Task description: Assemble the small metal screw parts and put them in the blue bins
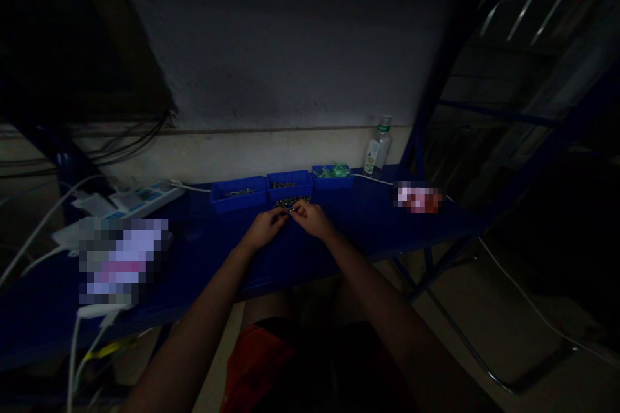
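Note:
My left hand [265,228] and my right hand [310,217] meet fingertip to fingertip over the blue table [203,251]. Both are closed in a pinch around something small, with a bright spot showing at the right fingertips; its kind is too small to make out. Just beyond the fingers lies a pile of small metal parts [296,201]. Behind it stand a blue bin [289,175] with small metal pieces, a second blue bin [238,204] on the left with thin metal pieces, and a third blue bin [334,183] on the right holding green clear plastic.
A clear bottle [378,151] stands at the back right against the wall. A blurred-out item [419,197] lies at the right, another [123,261] at the left. A power strip [145,199] with plugs and white cables occupies the left back.

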A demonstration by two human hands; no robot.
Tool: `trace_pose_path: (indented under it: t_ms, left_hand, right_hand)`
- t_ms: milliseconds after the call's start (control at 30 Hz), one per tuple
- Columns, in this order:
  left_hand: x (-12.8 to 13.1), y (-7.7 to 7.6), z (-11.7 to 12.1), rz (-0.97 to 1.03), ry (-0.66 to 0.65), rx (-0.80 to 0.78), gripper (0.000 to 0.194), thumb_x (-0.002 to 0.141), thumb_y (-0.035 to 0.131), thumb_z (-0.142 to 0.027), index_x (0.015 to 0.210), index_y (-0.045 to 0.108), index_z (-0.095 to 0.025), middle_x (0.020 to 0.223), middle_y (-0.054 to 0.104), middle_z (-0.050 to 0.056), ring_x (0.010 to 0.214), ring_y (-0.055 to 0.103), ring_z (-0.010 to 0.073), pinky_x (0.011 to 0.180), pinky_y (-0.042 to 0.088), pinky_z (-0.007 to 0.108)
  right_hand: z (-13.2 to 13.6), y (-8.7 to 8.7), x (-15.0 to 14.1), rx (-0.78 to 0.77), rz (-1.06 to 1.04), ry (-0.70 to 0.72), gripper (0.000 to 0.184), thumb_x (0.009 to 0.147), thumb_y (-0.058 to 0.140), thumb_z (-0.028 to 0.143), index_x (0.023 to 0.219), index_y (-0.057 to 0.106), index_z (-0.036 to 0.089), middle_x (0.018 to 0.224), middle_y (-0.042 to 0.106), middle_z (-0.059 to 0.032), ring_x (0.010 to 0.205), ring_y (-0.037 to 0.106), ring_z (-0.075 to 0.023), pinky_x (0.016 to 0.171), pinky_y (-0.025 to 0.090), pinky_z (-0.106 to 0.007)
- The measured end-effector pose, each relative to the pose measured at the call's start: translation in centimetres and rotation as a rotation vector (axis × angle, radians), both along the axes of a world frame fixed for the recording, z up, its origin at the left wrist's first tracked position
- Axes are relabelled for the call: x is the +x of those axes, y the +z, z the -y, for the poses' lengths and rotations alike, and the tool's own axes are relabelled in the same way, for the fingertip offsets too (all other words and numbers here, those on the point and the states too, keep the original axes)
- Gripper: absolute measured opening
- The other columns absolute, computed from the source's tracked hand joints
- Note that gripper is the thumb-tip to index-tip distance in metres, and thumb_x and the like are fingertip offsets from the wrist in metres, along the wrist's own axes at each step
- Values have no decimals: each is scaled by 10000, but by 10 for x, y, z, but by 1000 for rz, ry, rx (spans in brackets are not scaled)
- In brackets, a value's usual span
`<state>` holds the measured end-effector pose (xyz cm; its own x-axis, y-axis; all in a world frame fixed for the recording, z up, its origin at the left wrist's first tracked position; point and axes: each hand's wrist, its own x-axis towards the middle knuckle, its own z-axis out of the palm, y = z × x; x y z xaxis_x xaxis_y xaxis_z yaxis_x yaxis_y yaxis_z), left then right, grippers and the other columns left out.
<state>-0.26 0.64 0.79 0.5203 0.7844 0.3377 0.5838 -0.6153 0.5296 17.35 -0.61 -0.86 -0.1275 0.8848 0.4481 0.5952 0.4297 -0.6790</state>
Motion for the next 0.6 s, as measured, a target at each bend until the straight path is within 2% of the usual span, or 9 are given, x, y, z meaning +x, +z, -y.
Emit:
trace_pose_path:
  t_ms: [267,600]
  left_hand:
    - [-1,-1,-1,-13,-17,-14,363,828,410,-394,1046,602,-176,875,668,36,718,599,168,671,437,242]
    - [0,-2,-2,-15,-63,-45,364,828,411,-430,953,631,-169,837,669,18,714,585,160,672,424,229]
  right_hand:
    - [0,-2,0,9,-8,43,198,798,503,358,888,573,196,661,589,26,595,546,-89,569,375,-183]
    - [2,0,-1,-18,13,60,210,803,511,360,895,585,186,696,613,22,628,559,-85,592,382,-173]
